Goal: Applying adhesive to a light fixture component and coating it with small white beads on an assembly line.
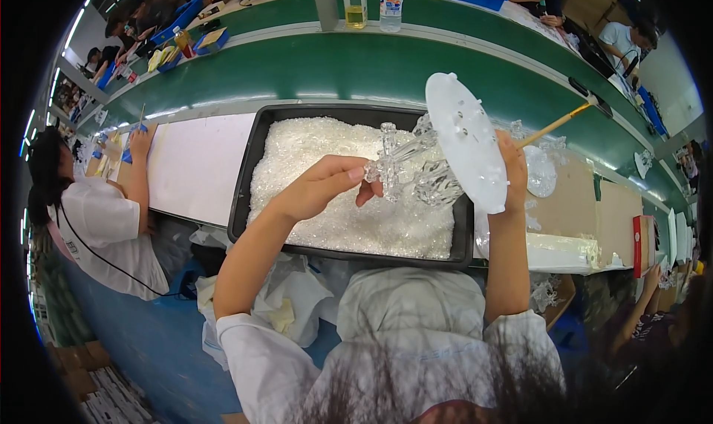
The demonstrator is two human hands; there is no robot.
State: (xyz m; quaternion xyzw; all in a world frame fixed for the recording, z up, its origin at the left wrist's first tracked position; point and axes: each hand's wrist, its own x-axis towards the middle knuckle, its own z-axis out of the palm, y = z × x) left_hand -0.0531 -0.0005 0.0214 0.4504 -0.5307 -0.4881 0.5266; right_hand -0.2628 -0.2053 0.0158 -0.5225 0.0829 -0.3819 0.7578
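Note:
A clear plastic piece (pixel 434 183) with several arms hangs over a black tray (pixel 356 259) of clear granules (pixel 327 223). At its right end is a tilted white disc (pixel 466 143) with small studs. My left hand (pixel 327 186) is closed, pinching the knobbed, cross-shaped left end of the clear plastic. Behind the disc's right edge, my right hand (pixel 514 175) grips the disc, its fingers partly hidden. A thin wooden stick (pixel 553 125) slants up and right from that hand, toward a dark tip.
Left of the tray lies a white board (pixel 200 168); a co-worker (pixel 104 201) sits beyond it. More clear plastic parts (pixel 541 175) and cardboard (pixel 568 201) lie to the right. Two bottles (pixel 391 8) stand on the far ledge. Plastic bags (pixel 286 294) hang below the tray.

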